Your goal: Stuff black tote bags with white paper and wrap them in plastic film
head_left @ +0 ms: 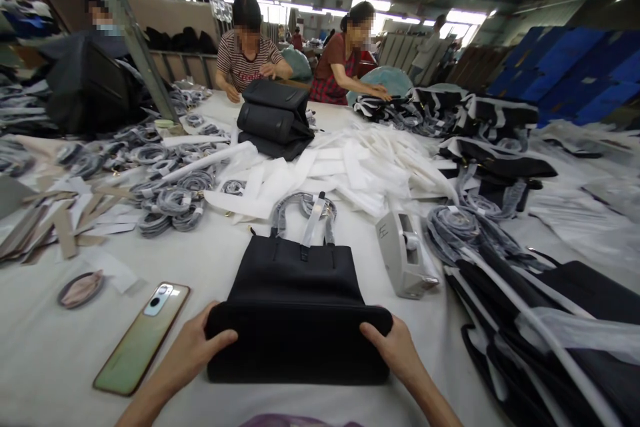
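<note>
A black handbag [300, 280] lies on the white-covered table in front of me, its flat base turned towards me. My left hand [203, 340] grips the left end of the base, thumb on the near face. At the opposite end, my right hand [393, 343] holds the base the same way; the fingers of both hands are partly hidden behind the bag. Wrapped handles [283, 217] stretch away from the bag's far edge, with a strap [313, 219] in clear film between them.
A phone [143, 340] lies left, near a hair tie [80, 289] and card strips [65, 230]. A tape dispenser [406, 257] stands right of the bag. Coiled straps [175, 203], white foam sheets [370, 160] and more black bags [545, 320] surround it. Two co-workers stand across the table.
</note>
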The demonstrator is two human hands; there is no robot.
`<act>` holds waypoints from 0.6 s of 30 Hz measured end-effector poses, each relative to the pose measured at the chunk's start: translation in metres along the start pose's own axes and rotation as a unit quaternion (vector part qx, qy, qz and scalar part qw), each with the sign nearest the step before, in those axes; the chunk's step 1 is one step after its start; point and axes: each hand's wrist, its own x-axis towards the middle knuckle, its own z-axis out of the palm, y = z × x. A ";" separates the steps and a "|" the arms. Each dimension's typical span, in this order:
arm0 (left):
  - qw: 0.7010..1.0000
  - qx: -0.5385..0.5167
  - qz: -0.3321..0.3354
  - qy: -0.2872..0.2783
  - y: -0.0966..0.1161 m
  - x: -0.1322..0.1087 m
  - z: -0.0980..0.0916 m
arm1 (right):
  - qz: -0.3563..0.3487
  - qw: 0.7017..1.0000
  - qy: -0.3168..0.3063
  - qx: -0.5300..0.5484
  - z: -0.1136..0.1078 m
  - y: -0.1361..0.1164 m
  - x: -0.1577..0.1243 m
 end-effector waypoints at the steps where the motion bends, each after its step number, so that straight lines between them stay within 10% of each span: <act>1: 0.999 0.003 -0.007 0.032 -0.002 0.003 0.006 | 0.011 0.999 0.040 -0.007 0.007 0.002 0.003; 6: 0.989 0.042 -0.060 0.127 -0.006 0.023 0.029 | 0.064 0.993 0.096 -0.039 0.027 0.003 0.022; 18: 0.985 0.053 -0.086 0.140 -0.007 0.038 0.036 | 0.123 0.983 0.058 -0.122 0.026 0.000 0.029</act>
